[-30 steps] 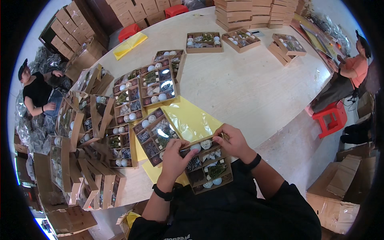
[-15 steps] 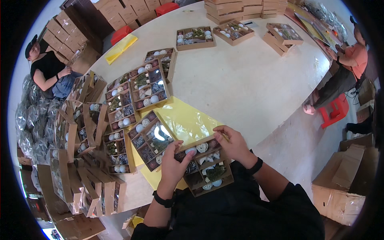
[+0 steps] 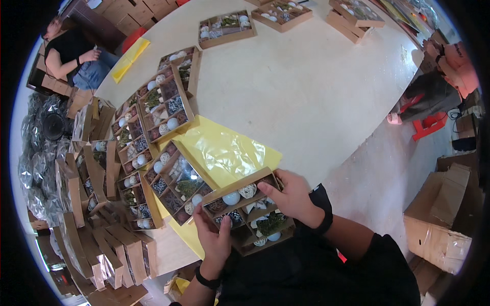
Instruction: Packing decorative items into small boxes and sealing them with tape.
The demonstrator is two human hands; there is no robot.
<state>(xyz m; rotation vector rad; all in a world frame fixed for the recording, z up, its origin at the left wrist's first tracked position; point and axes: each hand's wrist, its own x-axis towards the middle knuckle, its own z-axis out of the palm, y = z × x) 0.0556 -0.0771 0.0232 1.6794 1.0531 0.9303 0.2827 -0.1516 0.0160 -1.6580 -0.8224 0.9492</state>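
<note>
Held box (image 3: 237,184): shallow brown cardboard, divided into compartments, tilted over the near edge of the table (image 3: 311,86), its lower end close to the black clothing (image 3: 301,270). Left hand (image 3: 213,238) clamped on its left side, thumb over the wall; right hand (image 3: 295,198) clamped on its far right corner, thumb at the rim. Both grip the same box, its width between them.

Progress, judged from contents: far row carries balls, among them a white ball (image 3: 231,198) and a woven ball (image 3: 248,190); green moss (image 3: 270,223) sits nearer the body. Box appears mostly filled; lower left compartment is dark, unreadable. Neighbouring box (image 3: 195,165) on the yellow sheet (image 3: 229,145) looks filled, as do the boxes behind it (image 3: 187,99), so much seems done. Whether the held box lacks a piece or a cover: cannot tell.

Edges and room: left edge of table crowded by leaning boxes (image 3: 137,257). Most room lies ahead and to the right, between the yellow sheet and the far boxes (image 3: 229,41). Right edge passes just beyond the right hand and slants away; past it, floor (image 3: 357,153) and a carton (image 3: 434,245). Likely hazard: contents tipping out over the near edge
</note>
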